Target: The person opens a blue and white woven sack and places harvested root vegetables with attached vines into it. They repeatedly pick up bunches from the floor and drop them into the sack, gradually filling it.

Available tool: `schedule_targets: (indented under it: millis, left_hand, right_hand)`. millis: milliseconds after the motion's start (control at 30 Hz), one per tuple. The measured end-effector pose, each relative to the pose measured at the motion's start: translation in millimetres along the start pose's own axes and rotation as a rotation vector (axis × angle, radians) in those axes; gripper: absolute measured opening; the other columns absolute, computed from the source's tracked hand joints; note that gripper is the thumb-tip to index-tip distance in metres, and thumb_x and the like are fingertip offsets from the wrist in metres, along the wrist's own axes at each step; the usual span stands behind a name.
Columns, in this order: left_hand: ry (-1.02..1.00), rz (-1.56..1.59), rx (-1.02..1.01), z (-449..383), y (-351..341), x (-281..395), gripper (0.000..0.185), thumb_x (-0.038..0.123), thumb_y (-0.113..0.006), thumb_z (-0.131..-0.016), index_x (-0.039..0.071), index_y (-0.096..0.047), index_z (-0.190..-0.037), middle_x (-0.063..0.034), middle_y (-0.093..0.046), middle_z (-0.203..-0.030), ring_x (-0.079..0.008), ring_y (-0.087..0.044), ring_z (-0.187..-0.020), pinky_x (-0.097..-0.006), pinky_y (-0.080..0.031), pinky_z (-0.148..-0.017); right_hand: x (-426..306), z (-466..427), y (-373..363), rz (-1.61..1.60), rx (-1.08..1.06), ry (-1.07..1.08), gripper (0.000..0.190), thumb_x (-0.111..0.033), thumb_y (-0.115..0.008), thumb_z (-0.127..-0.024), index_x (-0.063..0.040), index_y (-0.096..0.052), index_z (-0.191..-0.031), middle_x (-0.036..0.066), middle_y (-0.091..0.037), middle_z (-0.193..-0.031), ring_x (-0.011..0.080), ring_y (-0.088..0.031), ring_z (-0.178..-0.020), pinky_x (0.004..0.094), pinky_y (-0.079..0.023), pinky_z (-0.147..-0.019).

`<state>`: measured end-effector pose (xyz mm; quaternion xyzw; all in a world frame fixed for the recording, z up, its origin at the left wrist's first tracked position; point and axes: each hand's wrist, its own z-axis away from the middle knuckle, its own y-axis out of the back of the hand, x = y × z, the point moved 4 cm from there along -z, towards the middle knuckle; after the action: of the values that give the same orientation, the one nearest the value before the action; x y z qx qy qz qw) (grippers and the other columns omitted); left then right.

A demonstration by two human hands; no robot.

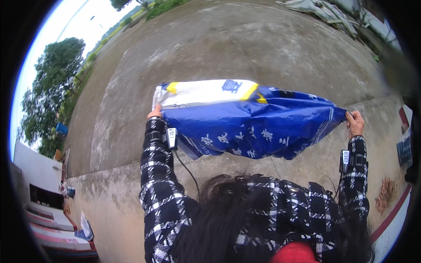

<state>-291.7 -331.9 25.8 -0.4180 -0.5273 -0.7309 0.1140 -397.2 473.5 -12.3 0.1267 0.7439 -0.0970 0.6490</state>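
A large blue plastic woven sack [230, 121] with a white and yellow printed panel and white writing is stretched out between both hands, well above the concrete ground. My left hand [156, 111] grips its left end, the thumb on top and the other fingers mostly hidden. At the far right, my right hand [355, 123] pinches the sack's corner between thumb and fingers. The sack sags in folds between them and looks flat. Each wrist wears a strapped-on device below the hand.
Bare concrete ground [213, 49] spreads ahead. Reddish-brown debris [384, 194] lies at the right, near a low red-edged wall. A blue and white bag [86, 228] lies at the lower left by steps. A blue container [61, 128] stands by trees; pale sheeting [319, 11] lies at the top right.
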Motion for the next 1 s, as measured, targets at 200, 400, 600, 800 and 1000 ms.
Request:
schedule_targets:
  millis: [200, 400, 600, 800, 1000]
  left_hand:
    - [0.016, 0.141, -0.132, -68, 7, -9, 0.069, 0.054, -0.05, -0.078, -0.008, -0.053, -0.107, -0.0172, -0.058, -0.103, -0.023, -0.056, -0.09, -0.0306, -0.043, -0.08]
    - [-0.14, 0.573, -0.152, -6, -35, 78, 0.067, 0.048, -0.06, -0.075, -0.013, -0.054, -0.101, -0.0146, -0.06, -0.092, -0.0214, -0.057, -0.081, -0.0306, -0.045, -0.073]
    - [-0.246, 0.97, -0.879, 200, -33, 103, 0.05, 0.035, -0.058, -0.081, -0.002, -0.046, -0.112, -0.0124, -0.058, -0.099, -0.0256, -0.059, -0.082, -0.0374, -0.049, -0.073]
    - [-0.361, 1.017, -0.978, 261, 2, 127, 0.054, 0.04, -0.054, -0.082, -0.002, -0.045, -0.114, -0.0121, -0.057, -0.105, -0.0261, -0.058, -0.09, -0.0394, -0.047, -0.079]
    - [-0.529, 1.065, -1.117, 262, 34, 142, 0.06, 0.046, -0.054, -0.079, 0.003, -0.043, -0.118, -0.0114, -0.055, -0.111, -0.0268, -0.055, -0.096, -0.0402, -0.046, -0.082]
  right_hand:
    - [-29, 23, -32, -0.113, -0.12, 0.07, 0.02, -0.012, -0.068, -0.073, -0.009, -0.05, -0.065, -0.002, -0.051, -0.055, 0.0034, -0.042, -0.042, 0.0174, -0.031, -0.038]
    - [24, 37, 8, 0.215, 0.181, -0.071, 0.018, -0.02, -0.062, -0.079, -0.004, -0.054, -0.078, 0.004, -0.058, -0.067, 0.0093, -0.054, -0.053, 0.0216, -0.042, -0.044]
    - [0, 319, 141, 1.002, 0.368, -0.309, 0.027, -0.022, -0.063, -0.073, 0.001, -0.058, -0.087, 0.014, -0.062, -0.086, 0.0224, -0.061, -0.077, 0.0322, -0.048, -0.064]
    - [11, 346, 22, 0.752, 0.146, 0.088, 0.017, -0.018, -0.062, -0.071, -0.005, -0.06, -0.082, 0.012, -0.058, -0.079, 0.0244, -0.058, -0.072, 0.0327, -0.046, -0.066]
    - [-42, 338, -70, 0.723, -0.038, 0.037, 0.021, -0.02, -0.063, -0.071, -0.007, -0.06, -0.087, 0.011, -0.056, -0.082, 0.0258, -0.057, -0.075, 0.0334, -0.046, -0.068]
